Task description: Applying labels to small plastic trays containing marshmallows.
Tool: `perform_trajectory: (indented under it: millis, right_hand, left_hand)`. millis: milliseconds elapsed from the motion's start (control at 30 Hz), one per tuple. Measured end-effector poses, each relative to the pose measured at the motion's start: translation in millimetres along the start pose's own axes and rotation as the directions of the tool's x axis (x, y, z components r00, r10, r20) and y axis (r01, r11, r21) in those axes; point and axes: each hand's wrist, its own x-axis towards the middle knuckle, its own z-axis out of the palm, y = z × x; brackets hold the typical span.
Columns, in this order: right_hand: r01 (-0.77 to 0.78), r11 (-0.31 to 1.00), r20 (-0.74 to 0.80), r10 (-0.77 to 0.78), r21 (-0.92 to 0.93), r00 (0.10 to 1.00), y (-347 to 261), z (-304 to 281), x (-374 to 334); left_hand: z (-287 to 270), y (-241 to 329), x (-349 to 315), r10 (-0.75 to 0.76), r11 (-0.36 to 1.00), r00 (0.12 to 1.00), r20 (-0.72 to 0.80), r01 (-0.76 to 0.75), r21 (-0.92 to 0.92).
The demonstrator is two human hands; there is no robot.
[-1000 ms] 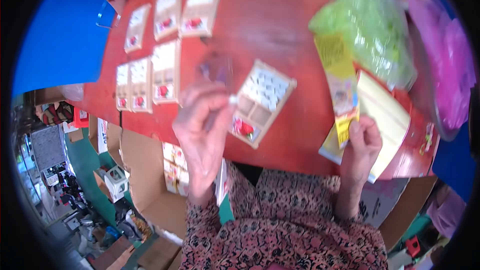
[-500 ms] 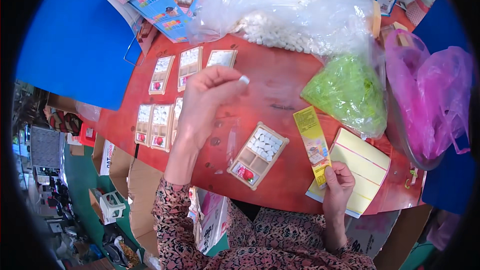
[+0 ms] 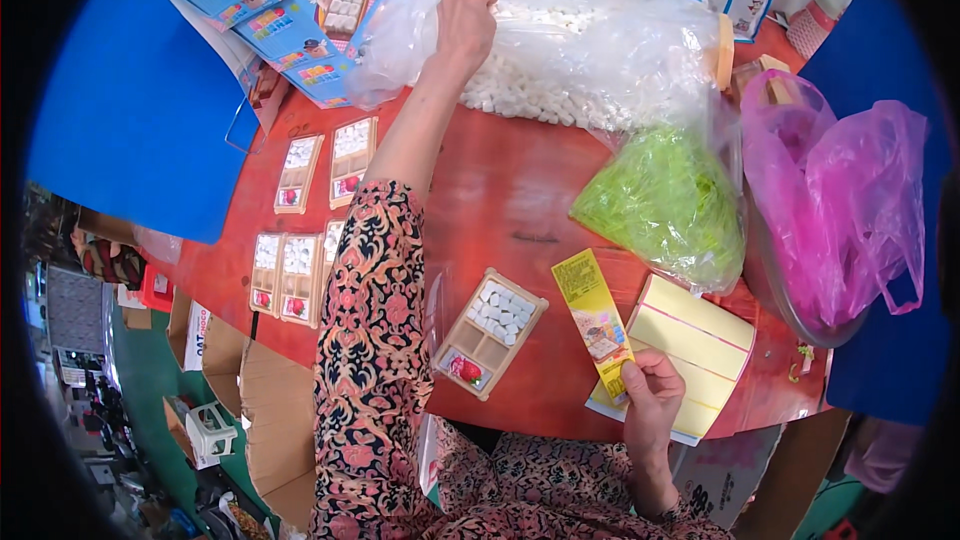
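The left hand (image 3: 467, 30) is moving forward to the clear bag of white pieces (image 3: 625, 50), leaving the beige tray (image 3: 492, 352) untouched.
Its fingers are curling at the plastic, their tips hidden, so any hold is impossible to tell; the right hand (image 3: 655, 392) is pinching a yellow packet (image 3: 592, 312), the tray lying between sleeve and packet.

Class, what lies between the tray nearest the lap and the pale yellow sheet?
Red tabletop, then the yellow strip pinched in the right hand, in the head view.
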Motion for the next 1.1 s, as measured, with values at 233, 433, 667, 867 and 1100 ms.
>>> perform_trajectory:
  millis: [233, 433, 667, 867, 1100]
  right_hand:
    - [-0.033, 0.996, -0.038, 0.030, -0.086, 0.999, -4.3, 0.1, 1.1]
    - [0.020, 1.000, -0.003, -0.020, 0.011, 1.000, -1.1, -4.8, 1.1]
    - [0.068, 0.995, 0.029, -0.071, 0.072, 0.997, -2.8, -5.9, 6.3]
    - [0.095, 0.995, 0.050, -0.096, 0.021, 0.994, 1.8, -2.8, 4.8]
    - [0.082, 0.994, 0.065, -0.087, 0.076, 0.994, 2.7, -5.5, -4.9]
  left_hand:
    - [-1.0, 0.4, 3.2, -0.031, 0.969, 0.999, -0.028, 0.023, -0.248]
    - [-88.6, 37.5, -77.3, 0.057, 0.939, 0.998, 0.024, -0.046, -0.340]
    - [-204.2, 84.3, -223.9, -0.397, 0.909, 0.888, 0.231, 0.415, -0.034]
    - [-212.1, 120.4, -283.3, -0.562, 0.825, 0.712, 0.421, 0.518, 0.225]
    - [-194.0, 131.2, -285.5, -0.561, 0.828, 0.741, 0.369, 0.511, 0.231]
